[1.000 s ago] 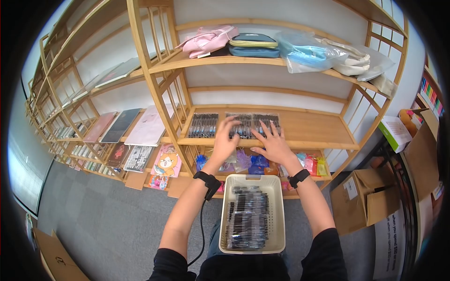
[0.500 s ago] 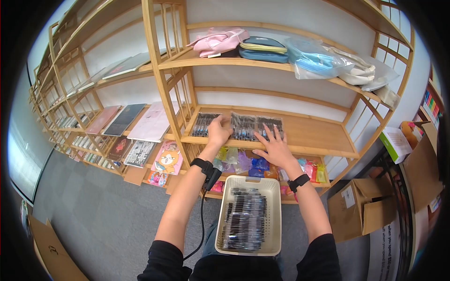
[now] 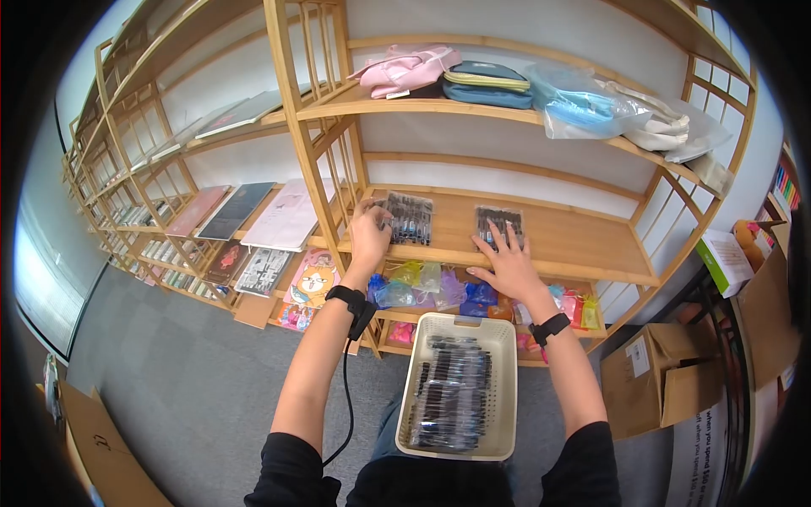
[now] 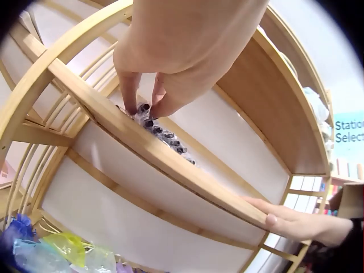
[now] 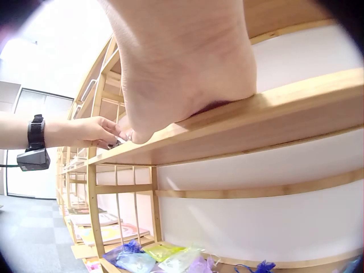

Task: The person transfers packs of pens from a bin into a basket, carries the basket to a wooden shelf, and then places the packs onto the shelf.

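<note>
On the middle shelf board (image 3: 579,244), my left hand (image 3: 369,237) is at the left end of a clear-wrapped pack of dark pens (image 3: 411,218). In the left wrist view its thumb and finger pinch the pen ends (image 4: 149,123) near the board's front edge. My right hand (image 3: 510,269) lies with spread, straight fingers over a second pack of pens (image 3: 500,216); bare board separates the two packs. Its fingertips are hidden in the right wrist view. Below, a cream plastic basket (image 3: 504,397) holds many more wrapped pens (image 3: 454,389).
Pouches, including a blue zipped case (image 3: 487,84), sit on the shelf above. Coloured mesh bags (image 3: 452,289) fill the shelf below. Notebooks (image 3: 279,215) lie on the left racks. Cardboard boxes (image 3: 659,376) stand at the right; a cable (image 3: 349,397) hangs from the left wrist.
The row of packs has parted: a gap now lies between the left pens and the right pack. My left hand has moved left and pinches pens; the right hand stays on its pack.
</note>
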A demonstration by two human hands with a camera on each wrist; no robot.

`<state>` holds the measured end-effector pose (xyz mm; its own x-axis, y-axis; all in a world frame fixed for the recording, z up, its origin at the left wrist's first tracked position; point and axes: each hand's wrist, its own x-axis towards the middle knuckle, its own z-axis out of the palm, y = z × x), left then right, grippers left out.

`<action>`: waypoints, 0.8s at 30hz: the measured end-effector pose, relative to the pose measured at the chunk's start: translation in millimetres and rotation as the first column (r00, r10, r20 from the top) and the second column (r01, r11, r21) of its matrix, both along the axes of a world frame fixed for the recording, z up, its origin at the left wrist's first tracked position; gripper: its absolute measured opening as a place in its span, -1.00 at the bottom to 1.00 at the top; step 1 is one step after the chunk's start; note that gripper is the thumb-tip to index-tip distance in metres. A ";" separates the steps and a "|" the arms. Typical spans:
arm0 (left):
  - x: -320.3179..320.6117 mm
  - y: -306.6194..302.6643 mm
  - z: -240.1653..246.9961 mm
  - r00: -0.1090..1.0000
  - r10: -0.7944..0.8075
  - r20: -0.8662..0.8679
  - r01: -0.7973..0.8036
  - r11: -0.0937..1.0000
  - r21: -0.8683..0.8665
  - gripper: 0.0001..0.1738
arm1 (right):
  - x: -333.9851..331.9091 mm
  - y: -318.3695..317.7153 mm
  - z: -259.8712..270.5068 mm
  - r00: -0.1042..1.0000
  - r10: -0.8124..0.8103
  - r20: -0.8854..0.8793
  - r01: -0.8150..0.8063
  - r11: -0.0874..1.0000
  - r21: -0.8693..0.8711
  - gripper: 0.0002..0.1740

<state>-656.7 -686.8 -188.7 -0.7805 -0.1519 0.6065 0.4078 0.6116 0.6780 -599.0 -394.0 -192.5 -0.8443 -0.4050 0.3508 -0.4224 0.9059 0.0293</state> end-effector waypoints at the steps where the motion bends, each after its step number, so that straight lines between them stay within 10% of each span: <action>1: 5.1 1.6 1.3 0.998 0.021 -0.052 -0.027 0.992 -0.122 -0.71 | 0.3 0.1 0.3 1.000 0.000 0.001 0.000 1.000 0.000 -0.22; 8: 21.1 14.4 3.9 0.987 -0.123 -0.107 0.018 0.736 -0.676 -0.53 | 4.3 -2.5 4.7 0.999 -0.038 0.007 0.038 0.999 0.023 -0.25; 18: 19.9 4.2 0.3 0.954 -0.290 0.074 0.268 0.716 -0.645 -0.46 | -16.6 2.1 -0.1 0.997 -0.038 0.062 0.060 0.905 -0.421 -0.25; 24: 16.6 4.9 -3.5 0.955 -0.292 0.052 0.252 0.707 -0.661 -0.45 | -21.4 0.7 10.6 0.997 -0.035 0.065 0.043 0.991 -0.124 -0.43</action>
<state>-640.1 -681.9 -192.2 -0.6886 0.5114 0.5141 0.6497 0.7500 0.1240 -620.4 -393.3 -181.9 -0.8804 -0.3276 0.3429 -0.3843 0.9165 -0.1110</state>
